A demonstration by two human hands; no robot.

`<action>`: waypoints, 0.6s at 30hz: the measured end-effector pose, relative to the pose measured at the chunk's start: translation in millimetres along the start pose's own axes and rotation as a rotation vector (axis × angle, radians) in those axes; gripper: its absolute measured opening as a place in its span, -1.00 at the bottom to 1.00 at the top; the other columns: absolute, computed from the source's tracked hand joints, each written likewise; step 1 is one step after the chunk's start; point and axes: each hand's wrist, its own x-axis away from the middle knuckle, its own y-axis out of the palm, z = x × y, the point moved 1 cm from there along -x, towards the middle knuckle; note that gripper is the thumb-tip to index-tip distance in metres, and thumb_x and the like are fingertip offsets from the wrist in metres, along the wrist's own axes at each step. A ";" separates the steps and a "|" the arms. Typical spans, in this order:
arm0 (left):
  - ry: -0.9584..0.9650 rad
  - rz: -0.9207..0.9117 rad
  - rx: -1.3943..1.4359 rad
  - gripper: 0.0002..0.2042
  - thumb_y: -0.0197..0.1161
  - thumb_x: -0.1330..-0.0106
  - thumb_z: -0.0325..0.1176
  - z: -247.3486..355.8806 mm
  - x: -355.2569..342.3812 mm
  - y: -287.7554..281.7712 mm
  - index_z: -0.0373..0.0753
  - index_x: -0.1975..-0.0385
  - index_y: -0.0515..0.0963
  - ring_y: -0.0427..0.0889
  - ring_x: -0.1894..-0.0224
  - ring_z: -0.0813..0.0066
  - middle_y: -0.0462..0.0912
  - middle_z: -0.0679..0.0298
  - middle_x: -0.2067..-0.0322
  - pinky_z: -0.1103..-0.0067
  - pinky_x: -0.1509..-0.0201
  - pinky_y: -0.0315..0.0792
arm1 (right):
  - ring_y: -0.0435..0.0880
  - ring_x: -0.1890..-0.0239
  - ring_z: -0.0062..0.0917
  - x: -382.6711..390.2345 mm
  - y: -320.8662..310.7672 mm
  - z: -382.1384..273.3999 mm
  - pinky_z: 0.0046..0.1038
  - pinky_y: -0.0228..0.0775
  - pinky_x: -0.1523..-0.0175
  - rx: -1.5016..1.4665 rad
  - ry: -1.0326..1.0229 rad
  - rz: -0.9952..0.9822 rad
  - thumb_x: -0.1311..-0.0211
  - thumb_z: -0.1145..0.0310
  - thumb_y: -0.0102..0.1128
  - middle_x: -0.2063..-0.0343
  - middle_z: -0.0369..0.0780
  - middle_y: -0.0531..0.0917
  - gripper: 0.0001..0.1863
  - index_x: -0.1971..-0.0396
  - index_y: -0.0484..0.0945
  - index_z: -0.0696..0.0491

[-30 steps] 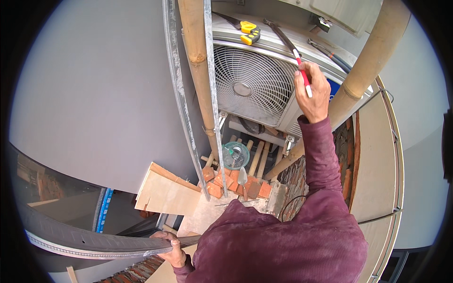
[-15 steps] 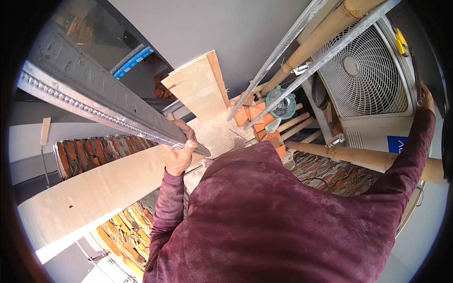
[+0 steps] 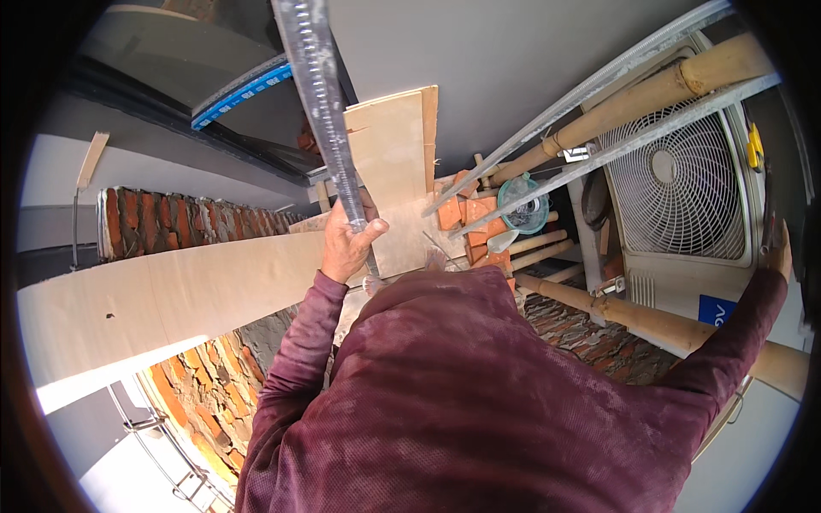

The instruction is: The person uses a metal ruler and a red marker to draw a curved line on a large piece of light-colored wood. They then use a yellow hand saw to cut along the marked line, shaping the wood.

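My left hand [image 3: 346, 248], left of centre, is closed around the lower part of a long grey metal bar [image 3: 318, 94] with a row of notches along its edge. The bar rises away from the hand, past the top of the view. At the far right my right hand [image 3: 782, 252] is beside the edge of an air conditioner's outdoor unit [image 3: 676, 184], close to a dark upright strip [image 3: 769, 201]. Most of its fingers are hidden, so its grip is unclear. A yellow utility knife [image 3: 755, 147] lies on the unit's edge.
Bamboo poles [image 3: 650, 321] and metal bars [image 3: 599, 141] cross at right. Broken orange bricks [image 3: 479, 224], a trowel [image 3: 502, 242] and a teal bucket [image 3: 534, 214] stand below. Plywood sheets [image 3: 389, 141] lean on the grey wall; a long plank [image 3: 188, 291] runs left by rough brickwork [image 3: 188, 224].
The metal bar has swung from slanting left to nearly upright, and my left hand has moved slightly right. My right hand appears lower beside the unit as the view shifts.
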 end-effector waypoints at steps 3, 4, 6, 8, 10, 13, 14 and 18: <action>-0.025 -0.031 0.011 -0.57 0.45 -0.19 -0.12 12.7 -2.0 15.1 -0.26 0.20 0.40 0.42 0.36 0.61 0.39 0.40 0.42 0.61 0.24 0.39 | 0.48 -0.28 -0.29 27.0 -14.0 -18.8 -0.36 0.26 -0.33 0.179 0.039 0.038 -0.21 0.57 -0.20 -0.17 -0.01 0.55 -0.40 -0.31 0.34 0.13; -0.016 -0.032 0.046 -0.58 0.46 -0.18 -0.14 10.0 -3.6 20.4 -0.25 0.21 0.40 0.40 0.35 0.63 0.38 0.41 0.42 0.62 0.23 0.39 | 0.50 -0.25 -0.27 55.6 -18.9 -24.1 -0.31 0.31 -0.30 -0.047 -0.087 0.159 -0.33 0.51 -0.14 -0.15 -0.01 0.56 -0.50 -0.28 0.35 0.22; -0.063 -0.109 0.076 -0.54 0.47 -0.17 -0.13 12.0 -4.5 26.8 -0.26 0.11 0.43 0.48 0.24 0.57 0.48 0.34 0.33 0.55 0.12 0.43 | 0.61 -0.04 -0.44 116.2 -37.0 -228.2 -0.42 0.41 -0.11 -0.591 -0.114 0.256 -0.52 0.28 -0.11 -0.12 -0.06 0.59 -0.56 -0.26 0.39 0.18; 0.009 -0.225 0.105 -0.41 0.46 -0.17 -0.11 -2.4 -12.2 47.0 -0.29 -0.11 0.41 0.55 0.09 0.42 0.57 0.22 0.16 0.47 -0.05 0.44 | 0.62 0.09 -0.57 181.1 -45.4 -402.4 -0.58 0.39 0.11 -0.826 -0.213 0.193 -0.51 0.27 -0.09 -0.13 -0.05 0.58 -0.54 -0.28 0.38 0.15; -0.015 -0.322 0.035 -0.33 0.43 -0.20 -0.07 -7.7 -17.1 55.7 -0.29 -0.21 0.34 0.55 -0.01 0.33 0.57 0.14 0.06 0.43 -0.13 0.42 | 0.69 0.28 -0.60 198.3 -16.8 -520.0 -0.74 0.35 0.46 -1.191 -0.526 -0.050 -0.36 0.03 0.17 -0.30 0.03 0.40 -0.23 -0.41 0.17 0.15; 0.056 -0.284 0.026 -0.34 0.35 -0.22 0.08 -21.4 -12.1 64.2 -0.31 -0.15 0.39 0.53 -0.05 0.14 0.54 0.03 0.07 0.34 -0.17 0.39 | 0.66 0.45 -0.63 213.7 -11.9 -645.1 -0.71 0.47 0.43 -1.565 -0.536 -0.365 0.20 -0.21 0.57 -0.35 0.13 0.25 0.41 -0.47 -0.17 0.19; 0.096 -0.242 0.027 -0.34 0.32 -0.23 0.15 -28.1 -13.0 66.4 -0.31 -0.09 0.42 0.52 -0.04 0.06 0.53 -0.01 0.09 0.31 -0.16 0.38 | 0.60 0.52 -0.68 215.6 -0.6 -664.6 -0.70 0.47 0.45 -1.644 -0.603 -0.345 0.09 -0.06 0.58 -0.27 0.10 0.39 0.28 -0.45 -0.10 0.21; -0.056 -0.579 -0.156 0.04 0.42 -0.09 0.18 -32.4 -30.3 48.4 -0.16 -0.45 -0.03 0.29 -0.35 -0.01 0.33 -0.09 -0.26 0.20 -0.38 0.23 | 0.47 0.56 -0.76 217.6 4.3 -708.7 -0.75 0.34 0.59 -1.508 -0.542 -0.404 -0.27 0.34 0.32 0.16 -0.15 0.65 -0.35 -0.25 0.20 0.22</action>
